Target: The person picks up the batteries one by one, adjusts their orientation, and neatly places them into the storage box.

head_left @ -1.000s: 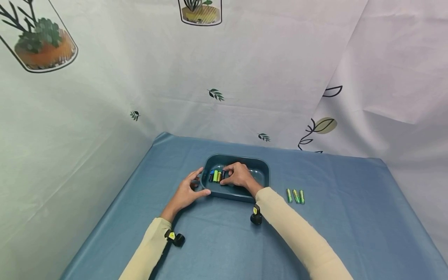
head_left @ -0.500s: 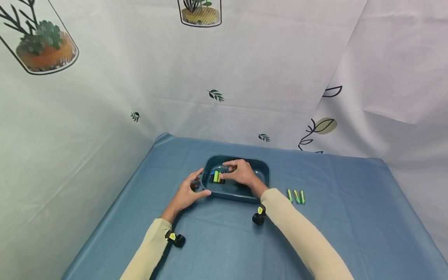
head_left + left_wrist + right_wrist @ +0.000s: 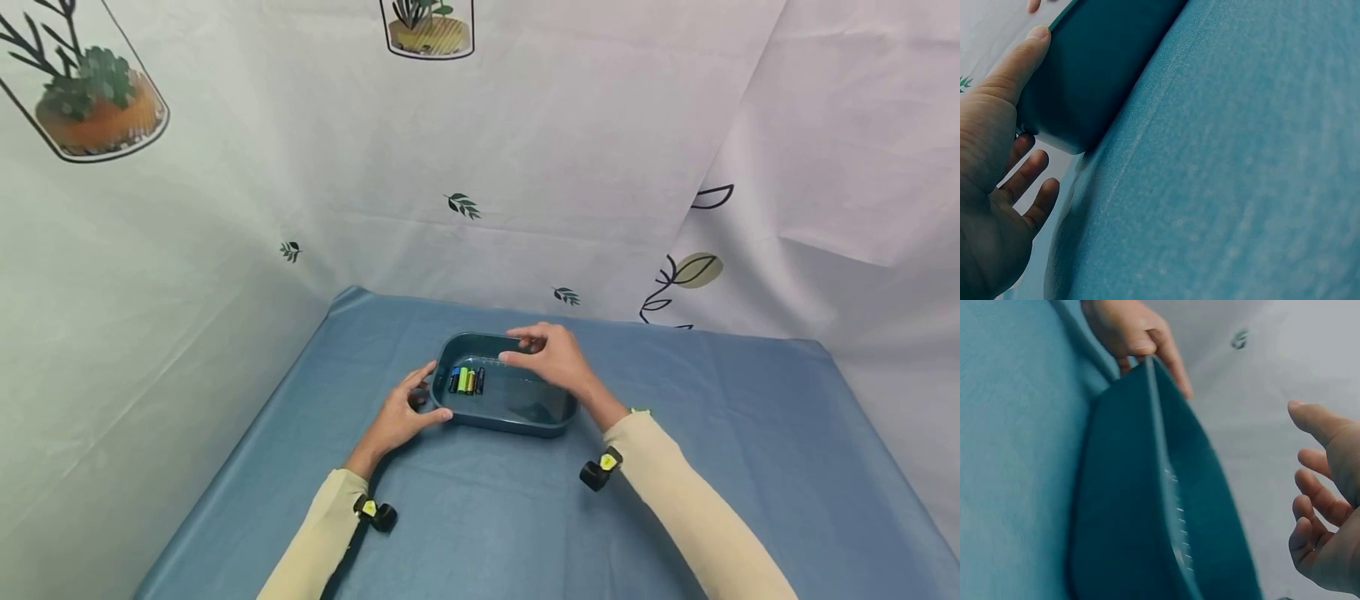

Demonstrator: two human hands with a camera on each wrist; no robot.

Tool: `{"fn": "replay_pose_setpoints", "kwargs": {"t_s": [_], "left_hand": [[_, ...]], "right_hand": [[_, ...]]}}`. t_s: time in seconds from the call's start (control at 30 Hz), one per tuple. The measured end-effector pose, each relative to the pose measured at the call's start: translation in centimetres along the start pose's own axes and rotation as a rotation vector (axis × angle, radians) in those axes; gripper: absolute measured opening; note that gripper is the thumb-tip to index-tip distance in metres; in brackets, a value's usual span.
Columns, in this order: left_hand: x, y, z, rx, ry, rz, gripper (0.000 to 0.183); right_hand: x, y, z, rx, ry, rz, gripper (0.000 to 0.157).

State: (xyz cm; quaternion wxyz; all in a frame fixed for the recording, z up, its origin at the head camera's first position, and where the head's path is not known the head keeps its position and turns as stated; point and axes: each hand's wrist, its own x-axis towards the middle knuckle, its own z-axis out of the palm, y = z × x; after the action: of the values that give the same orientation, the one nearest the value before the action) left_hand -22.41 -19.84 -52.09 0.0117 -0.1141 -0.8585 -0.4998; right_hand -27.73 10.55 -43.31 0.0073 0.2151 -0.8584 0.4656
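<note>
A dark teal rectangular tray [image 3: 517,422] stands on the table. Several batteries [image 3: 467,381] lie side by side in its left part: blue-and-black, lime green, gold-and-black and dark. My left hand [image 3: 396,414] holds the tray by its left end, thumb at the near rim and fingers round the left side; the left wrist view shows the thumb tip [image 3: 1038,31] against the rim. My right hand [image 3: 558,354] hovers over the tray's right part with nothing in it, thumb and fingers apart, as the right wrist view also shows.
Blue cloth [image 3: 465,500] covers the table. A pale curtain [image 3: 525,167] with plant prints hangs behind and to the left. A bit of green [image 3: 641,410] shows past my right sleeve, where the forearm hides the loose green batteries.
My right hand has let go of the dark battery, leaving it at the row's right end, and moved up and right. The forearm now covers the three green batteries. My left hand stays put.
</note>
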Motion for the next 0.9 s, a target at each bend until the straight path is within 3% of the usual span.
{"fn": "replay_pose_setpoints", "kwargs": {"t_s": [0.23, 0.53, 0.9], "left_hand": [[0.0, -0.1, -0.1, 0.016, 0.001, 0.009, 0.092], [0.1, -0.3, 0.0, 0.021, 0.002, 0.018, 0.092], [0.1, -0.3, 0.0, 0.03, 0.001, 0.013, 0.093]], "right_hand": [[-2.6, 0.3, -3.7, -0.061, 0.071, 0.035, 0.047], [-5.8, 3.0, -8.2, -0.106, 0.146, 0.038, 0.049], [-9.1, 7.5, -10.6, -0.161, 0.161, 0.054, 0.044]]}}
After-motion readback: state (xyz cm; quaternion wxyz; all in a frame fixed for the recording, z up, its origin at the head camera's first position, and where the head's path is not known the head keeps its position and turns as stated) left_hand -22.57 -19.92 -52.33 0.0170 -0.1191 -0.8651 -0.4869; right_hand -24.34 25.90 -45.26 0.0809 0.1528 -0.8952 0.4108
